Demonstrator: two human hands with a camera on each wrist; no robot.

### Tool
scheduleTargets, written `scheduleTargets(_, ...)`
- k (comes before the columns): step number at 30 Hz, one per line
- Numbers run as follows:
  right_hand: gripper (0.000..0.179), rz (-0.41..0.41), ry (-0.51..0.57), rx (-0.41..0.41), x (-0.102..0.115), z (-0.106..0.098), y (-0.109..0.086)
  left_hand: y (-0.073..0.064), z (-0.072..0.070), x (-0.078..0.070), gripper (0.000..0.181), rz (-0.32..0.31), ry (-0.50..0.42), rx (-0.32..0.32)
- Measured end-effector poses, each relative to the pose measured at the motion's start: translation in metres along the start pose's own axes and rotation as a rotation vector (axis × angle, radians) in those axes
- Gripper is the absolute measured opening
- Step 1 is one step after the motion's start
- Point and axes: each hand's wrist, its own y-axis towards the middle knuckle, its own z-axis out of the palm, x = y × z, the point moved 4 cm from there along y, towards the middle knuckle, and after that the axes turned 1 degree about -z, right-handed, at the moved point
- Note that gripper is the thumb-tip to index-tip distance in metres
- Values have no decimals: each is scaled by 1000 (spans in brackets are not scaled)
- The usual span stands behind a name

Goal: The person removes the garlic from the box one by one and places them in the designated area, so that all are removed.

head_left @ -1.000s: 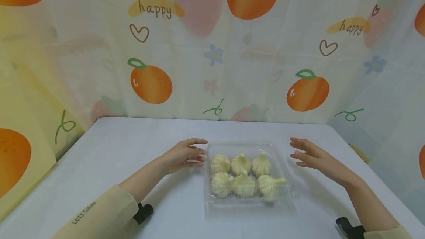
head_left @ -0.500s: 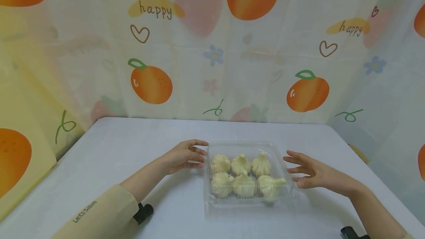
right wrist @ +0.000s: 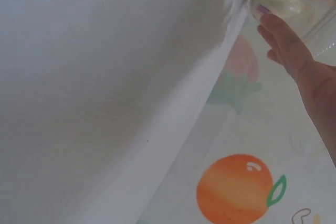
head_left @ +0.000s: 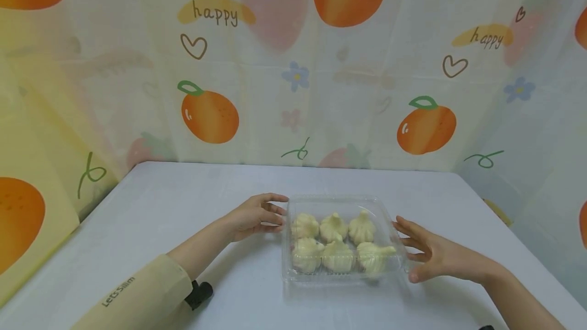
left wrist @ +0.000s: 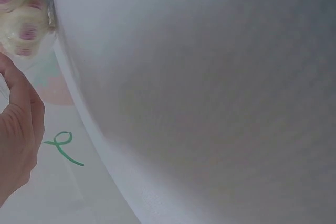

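Observation:
A clear plastic food box (head_left: 339,200) stands on the table in the head view. Inside are several pale, pleated, garlic-shaped pieces (head_left: 333,228) in two rows. Purple patches mark these pieces (left wrist: 26,31) in the left wrist view. My left hand (head_left: 257,217) is at the box's left side, its fingers loosely extended to the wall. Across from it, my right hand (head_left: 435,254) has its fingers spread along the right side and its thumb by the near right corner. Whether either hand's fingertips press the plastic is hard to tell.
The white-covered table (head_left: 206,182) reaches back to a fruit-patterned curtain (head_left: 302,106), which also hangs along both sides. A black wrist strap piece (head_left: 199,294) sticks out below the left sleeve (head_left: 137,294).
My right hand has come left and nearer to me, turning so its thumb shows at the box's near right corner. My left hand and the box have hardly moved.

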Motion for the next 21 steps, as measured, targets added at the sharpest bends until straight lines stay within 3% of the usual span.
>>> scheduleTargets(11,111,65,-59,-10,1,14,-2,2,1,2,58,-24,10,-5)
scheduleTargets(21,112,51,-143,-83,4,21,1,0,3,0,58,-39,14,-37)
